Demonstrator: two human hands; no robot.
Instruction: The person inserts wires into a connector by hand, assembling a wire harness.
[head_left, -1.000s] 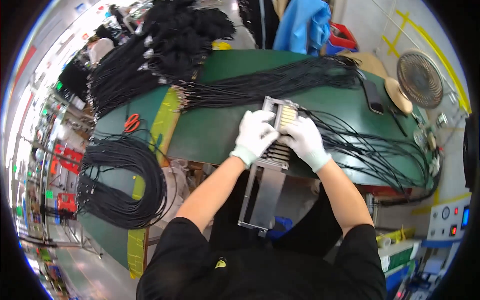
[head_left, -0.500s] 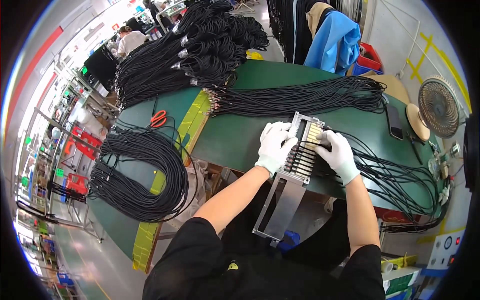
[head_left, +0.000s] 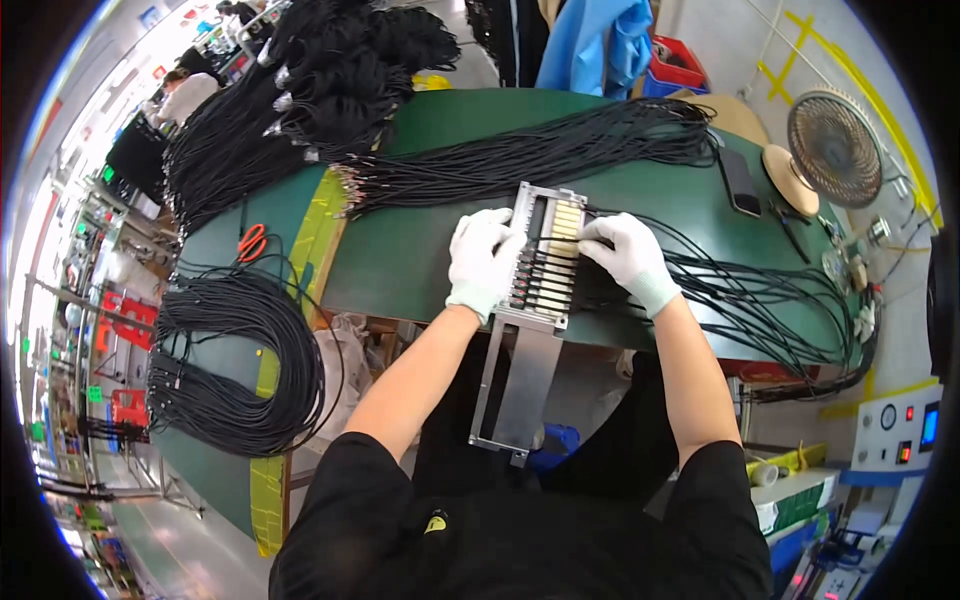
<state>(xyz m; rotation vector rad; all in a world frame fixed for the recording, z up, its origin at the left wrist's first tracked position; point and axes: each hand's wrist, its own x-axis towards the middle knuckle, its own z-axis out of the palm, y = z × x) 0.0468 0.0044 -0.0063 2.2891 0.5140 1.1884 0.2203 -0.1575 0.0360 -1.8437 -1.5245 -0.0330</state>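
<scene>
A long metal fixture (head_left: 529,320) with a row of pale slots stands at the table's near edge, its lower part jutting out over my lap. Several black cables lie side by side across its near slots, with their connector ends toward the left. One black cable (head_left: 556,239) stretches across the fixture above them. My gloved right hand (head_left: 630,258) pinches this cable at the fixture's right side. At the left side, my gloved left hand (head_left: 480,260) has its thumb and fingers closed at the cable's other end; the fingertips partly hide that end.
Loose cables (head_left: 740,300) trail rightward from the fixture. A long cable bundle (head_left: 520,150) lies behind it, and a coiled one (head_left: 300,350) at left near orange-handled scissors (head_left: 252,243). A phone (head_left: 739,180) and small fan (head_left: 835,148) stand at right. Big cable piles (head_left: 330,90) fill the far left.
The whole view has shifted, so the table and fixture appear farther left. Both hands stay at the fixture with the cable stretched between them.
</scene>
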